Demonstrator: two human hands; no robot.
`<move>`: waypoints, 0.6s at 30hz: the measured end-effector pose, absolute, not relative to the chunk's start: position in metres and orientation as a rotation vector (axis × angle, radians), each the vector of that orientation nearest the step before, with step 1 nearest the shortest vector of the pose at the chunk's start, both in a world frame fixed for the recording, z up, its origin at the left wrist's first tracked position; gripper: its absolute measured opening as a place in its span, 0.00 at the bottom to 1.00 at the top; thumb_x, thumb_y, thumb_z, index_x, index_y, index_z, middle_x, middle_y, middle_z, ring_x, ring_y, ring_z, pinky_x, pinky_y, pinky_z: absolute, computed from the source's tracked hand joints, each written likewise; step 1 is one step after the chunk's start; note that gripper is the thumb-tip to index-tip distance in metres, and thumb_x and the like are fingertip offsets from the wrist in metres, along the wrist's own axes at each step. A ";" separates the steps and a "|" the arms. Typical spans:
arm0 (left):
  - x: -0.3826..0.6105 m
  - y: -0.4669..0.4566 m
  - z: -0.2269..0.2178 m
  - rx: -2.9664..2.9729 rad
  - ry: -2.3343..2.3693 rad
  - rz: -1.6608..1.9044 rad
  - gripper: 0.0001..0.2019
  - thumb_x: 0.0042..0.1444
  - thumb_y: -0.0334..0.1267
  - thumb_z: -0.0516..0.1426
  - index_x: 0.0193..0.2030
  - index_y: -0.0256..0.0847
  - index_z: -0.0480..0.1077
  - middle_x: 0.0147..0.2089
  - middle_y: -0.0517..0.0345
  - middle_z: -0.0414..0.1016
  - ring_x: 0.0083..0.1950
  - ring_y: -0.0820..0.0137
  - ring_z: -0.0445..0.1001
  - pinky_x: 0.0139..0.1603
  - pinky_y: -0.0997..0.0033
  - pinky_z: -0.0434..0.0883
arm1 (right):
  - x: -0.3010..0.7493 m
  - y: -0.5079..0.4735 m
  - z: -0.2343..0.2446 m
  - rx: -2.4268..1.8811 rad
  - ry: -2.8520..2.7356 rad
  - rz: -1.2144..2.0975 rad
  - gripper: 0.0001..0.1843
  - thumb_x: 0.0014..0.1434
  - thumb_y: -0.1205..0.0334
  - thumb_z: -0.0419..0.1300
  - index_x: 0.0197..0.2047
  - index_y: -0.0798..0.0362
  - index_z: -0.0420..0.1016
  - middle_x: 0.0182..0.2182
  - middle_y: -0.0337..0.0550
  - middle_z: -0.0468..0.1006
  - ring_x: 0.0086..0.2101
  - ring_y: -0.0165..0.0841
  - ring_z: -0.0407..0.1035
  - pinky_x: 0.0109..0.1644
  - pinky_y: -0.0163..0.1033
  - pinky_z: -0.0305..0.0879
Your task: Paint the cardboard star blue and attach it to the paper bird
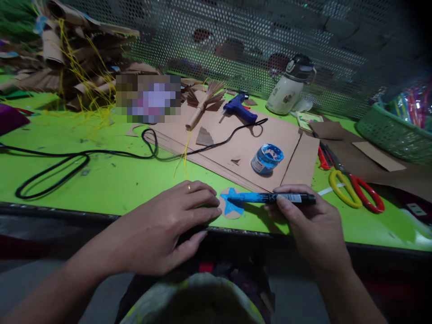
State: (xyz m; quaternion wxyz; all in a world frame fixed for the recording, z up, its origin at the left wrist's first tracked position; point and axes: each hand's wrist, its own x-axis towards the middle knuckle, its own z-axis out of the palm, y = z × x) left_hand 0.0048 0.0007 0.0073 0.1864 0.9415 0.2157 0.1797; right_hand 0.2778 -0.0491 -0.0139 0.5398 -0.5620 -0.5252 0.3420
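Note:
My right hand [312,222] is closed round a black marker pen [293,198], held almost level, its left end coated in blue paint. That painted end lies over a blue star [232,208] on a small round cardboard disc [232,216] near the table's front edge. Fingers stretched out, my left hand [168,220] rests flat on the table with its fingertips at the disc's left rim. Behind the marker, an uncapped jar of blue paint [265,163], smeared round its rim, stands on stacked brown cardboard sheets [219,155].
A blue glue gun [240,109] lies on the cardboard, its black cord [118,154] looping left. Yellow-and-red-handled scissors [357,189] lie at right, near a green basket [394,135]. A bottle [286,90] stands by the mesh panel. Rolled paper pieces [81,54] pile at back left.

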 end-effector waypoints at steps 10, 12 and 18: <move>0.004 0.001 0.005 2.683 0.603 0.577 0.25 0.58 0.29 0.56 0.63 0.43 0.67 0.56 0.46 0.74 0.61 0.56 0.70 0.59 0.56 0.73 | 0.278 -0.046 -0.014 -1.310 -1.243 0.832 0.07 0.57 0.62 0.69 0.41 0.47 0.80 0.28 0.37 0.81 0.26 0.30 0.78 0.31 0.30 0.77; 0.004 0.000 0.002 2.709 0.614 0.571 0.24 0.58 0.30 0.56 0.63 0.41 0.67 0.58 0.45 0.74 0.61 0.56 0.70 0.60 0.55 0.73 | 0.278 -0.045 -0.012 -1.304 -1.256 0.844 0.07 0.58 0.62 0.69 0.41 0.47 0.80 0.28 0.37 0.81 0.27 0.30 0.78 0.31 0.30 0.77; 0.004 -0.001 -0.001 2.779 0.620 0.607 0.22 0.60 0.31 0.56 0.61 0.36 0.69 0.59 0.42 0.75 0.63 0.57 0.71 0.61 0.57 0.74 | 0.285 -0.039 -0.007 -1.306 -1.248 0.818 0.08 0.57 0.60 0.69 0.41 0.48 0.80 0.28 0.37 0.81 0.26 0.31 0.77 0.30 0.33 0.77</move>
